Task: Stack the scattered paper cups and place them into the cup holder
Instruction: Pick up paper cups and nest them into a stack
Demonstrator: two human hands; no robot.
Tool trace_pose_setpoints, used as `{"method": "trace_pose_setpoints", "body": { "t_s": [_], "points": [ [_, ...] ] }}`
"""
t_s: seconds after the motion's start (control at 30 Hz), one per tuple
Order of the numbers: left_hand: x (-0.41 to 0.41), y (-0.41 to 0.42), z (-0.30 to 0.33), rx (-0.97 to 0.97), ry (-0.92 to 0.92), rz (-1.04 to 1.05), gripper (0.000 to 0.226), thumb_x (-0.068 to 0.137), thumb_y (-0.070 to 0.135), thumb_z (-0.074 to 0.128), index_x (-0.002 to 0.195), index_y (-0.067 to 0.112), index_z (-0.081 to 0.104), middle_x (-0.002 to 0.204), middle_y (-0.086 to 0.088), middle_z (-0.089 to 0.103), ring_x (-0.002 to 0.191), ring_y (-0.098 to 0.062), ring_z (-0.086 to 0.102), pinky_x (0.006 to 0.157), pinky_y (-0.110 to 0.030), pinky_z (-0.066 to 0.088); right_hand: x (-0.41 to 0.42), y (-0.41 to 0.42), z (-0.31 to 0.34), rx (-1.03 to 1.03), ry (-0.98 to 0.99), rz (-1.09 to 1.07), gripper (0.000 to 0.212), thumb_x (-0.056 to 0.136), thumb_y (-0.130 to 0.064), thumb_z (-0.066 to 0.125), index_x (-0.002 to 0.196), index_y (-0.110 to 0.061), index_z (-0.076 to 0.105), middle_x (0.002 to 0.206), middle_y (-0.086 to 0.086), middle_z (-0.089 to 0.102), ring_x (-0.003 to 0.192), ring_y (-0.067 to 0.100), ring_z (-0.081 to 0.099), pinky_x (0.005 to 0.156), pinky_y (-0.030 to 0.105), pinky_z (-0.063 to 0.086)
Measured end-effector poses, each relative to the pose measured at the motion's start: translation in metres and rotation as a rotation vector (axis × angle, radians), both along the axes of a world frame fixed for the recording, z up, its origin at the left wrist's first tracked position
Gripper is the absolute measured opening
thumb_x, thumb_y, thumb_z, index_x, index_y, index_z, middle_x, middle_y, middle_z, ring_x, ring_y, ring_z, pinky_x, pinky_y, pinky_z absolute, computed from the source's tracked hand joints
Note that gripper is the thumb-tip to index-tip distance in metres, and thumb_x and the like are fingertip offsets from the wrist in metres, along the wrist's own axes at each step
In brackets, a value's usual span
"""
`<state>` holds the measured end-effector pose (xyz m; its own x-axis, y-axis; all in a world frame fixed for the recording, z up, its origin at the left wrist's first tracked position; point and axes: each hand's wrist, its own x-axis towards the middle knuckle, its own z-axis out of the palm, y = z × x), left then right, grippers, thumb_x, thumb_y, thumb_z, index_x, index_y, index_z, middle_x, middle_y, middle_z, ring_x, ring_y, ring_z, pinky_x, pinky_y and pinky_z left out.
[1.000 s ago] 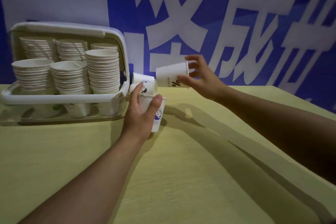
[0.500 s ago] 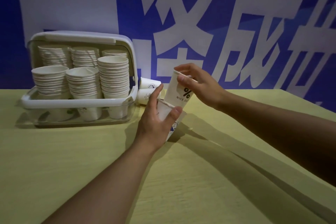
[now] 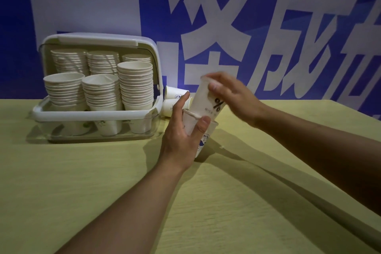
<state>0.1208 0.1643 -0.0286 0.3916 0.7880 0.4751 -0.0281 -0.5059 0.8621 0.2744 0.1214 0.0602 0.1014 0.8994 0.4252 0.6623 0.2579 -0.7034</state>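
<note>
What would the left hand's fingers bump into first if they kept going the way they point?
Probably the loose paper cups lying just beyond the left hand, beside the cup holder. Depth is hard to judge.

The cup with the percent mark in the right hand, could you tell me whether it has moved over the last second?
Yes. The percent-mark cup went from sideways, right of the loose cups on the table, to upright, nested in the left hand's stack.

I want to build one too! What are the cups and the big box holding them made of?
The cups look like matte white paper, with rolled rims and printed logos. The box seems to be plastic: a glossy white rim over see-through walls that show the cup bottoms inside.
</note>
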Motion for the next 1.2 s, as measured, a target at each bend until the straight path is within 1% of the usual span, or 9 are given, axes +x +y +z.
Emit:
{"method": "trace_pose_setpoints", "body": {
  "t_s": [0.1, 0.2, 0.3, 0.37, 0.53, 0.8, 0.93, 1.07, 1.2],
  "points": [
    [0.001, 0.000, 0.000, 0.009, -0.006, -0.006, 0.064, 0.083, 0.078, 0.049, 0.140, 0.063, 0.024, 0.139, 0.019, 0.046, 0.121, -0.008, 0.054, 0.096, -0.038, 0.052, -0.005, 0.000, -0.021, -0.104, -0.088, 0.078, 0.053, 0.090, -0.057, 0.041, 0.132, -0.028, 0.051, 0.123, -0.012, 0.058, 0.108, 0.007, 0.060, 0.074, 0.018, 0.054],
    [0.002, 0.000, 0.001, -0.007, -0.023, 0.017, 0.051, 0.090, 0.070, 0.047, 0.136, 0.061, 0.029, 0.140, 0.014, 0.048, 0.118, -0.010, 0.055, 0.090, -0.033, 0.054, -0.007, 0.006, -0.030, -0.178, 0.067, 0.146, 0.064, 0.088, -0.069, 0.026, 0.131, -0.032, 0.054, 0.137, -0.007, 0.057, 0.122, 0.015, 0.056, 0.093, 0.032, 0.051],
    [0.001, 0.003, 0.003, -0.127, -0.116, 0.077, 0.045, 0.085, 0.068, 0.050, 0.126, 0.054, 0.038, 0.127, 0.005, 0.058, 0.102, -0.016, 0.065, 0.074, -0.035, 0.060, 0.002, 0.022, -0.028, -0.232, 0.234, 0.130, 0.065, 0.098, -0.065, 0.016, 0.129, -0.027, 0.059, 0.133, -0.004, 0.061, 0.121, 0.017, 0.058, 0.097, 0.040, 0.049],
    [0.001, 0.008, 0.001, -0.218, -0.215, 0.165, 0.044, 0.083, 0.072, 0.057, 0.118, 0.050, 0.044, 0.115, 0.001, 0.064, 0.090, -0.019, 0.068, 0.068, -0.041, 0.061, 0.011, 0.039, -0.027, -0.153, 0.237, 0.003, 0.048, 0.104, -0.051, 0.028, 0.127, -0.023, 0.060, 0.125, -0.005, 0.063, 0.117, 0.017, 0.059, 0.095, 0.037, 0.050],
    [0.001, 0.017, -0.004, -0.227, -0.267, 0.413, 0.037, 0.087, 0.066, 0.054, 0.116, 0.043, 0.046, 0.103, 0.003, 0.066, 0.089, -0.025, 0.069, 0.072, -0.046, 0.060, 0.019, 0.092, -0.039, -0.025, -0.268, -0.222, 0.027, 0.097, -0.029, 0.061, 0.123, -0.022, 0.063, 0.125, -0.005, 0.062, 0.112, 0.012, 0.056, 0.090, 0.026, 0.046],
    [-0.001, 0.017, -0.004, -0.200, -0.281, 0.429, 0.043, 0.078, 0.075, 0.047, 0.113, 0.051, 0.046, 0.103, 0.004, 0.067, 0.089, -0.024, 0.069, 0.075, -0.052, 0.059, 0.013, 0.121, -0.058, -0.194, -0.440, -0.162, 0.071, 0.077, -0.033, 0.083, 0.138, -0.027, 0.048, 0.140, 0.003, 0.050, 0.122, 0.024, 0.051, 0.095, 0.034, 0.045],
    [0.000, 0.013, -0.003, -0.162, -0.288, 0.342, 0.041, 0.080, 0.072, 0.050, 0.116, 0.053, 0.049, 0.109, 0.004, 0.067, 0.094, -0.019, 0.068, 0.075, -0.045, 0.059, 0.027, 0.088, -0.057, -0.076, -0.197, -0.139, 0.080, 0.082, -0.030, 0.080, 0.142, -0.027, 0.028, 0.135, 0.004, 0.047, 0.110, 0.020, 0.058, 0.077, 0.016, 0.050],
    [0.002, 0.008, -0.002, -0.111, -0.216, 0.213, 0.041, 0.081, 0.072, 0.052, 0.121, 0.065, 0.047, 0.126, 0.011, 0.062, 0.104, -0.013, 0.066, 0.082, -0.046, 0.061, 0.039, 0.035, -0.033, 0.068, 0.193, -0.088, 0.050, 0.096, -0.030, 0.062, 0.132, -0.025, 0.028, 0.131, 0.003, 0.044, 0.107, 0.021, 0.060, 0.076, 0.027, 0.060],
    [0.003, 0.004, -0.002, -0.034, -0.132, 0.140, 0.038, 0.089, 0.070, 0.052, 0.125, 0.070, 0.041, 0.137, 0.014, 0.056, 0.118, -0.012, 0.059, 0.093, -0.042, 0.057, 0.033, 0.006, -0.009, 0.143, 0.138, -0.048, 0.050, 0.096, -0.047, 0.046, 0.140, -0.025, 0.041, 0.126, -0.009, 0.049, 0.108, 0.014, 0.058, 0.078, 0.026, 0.058]
  ]
}}
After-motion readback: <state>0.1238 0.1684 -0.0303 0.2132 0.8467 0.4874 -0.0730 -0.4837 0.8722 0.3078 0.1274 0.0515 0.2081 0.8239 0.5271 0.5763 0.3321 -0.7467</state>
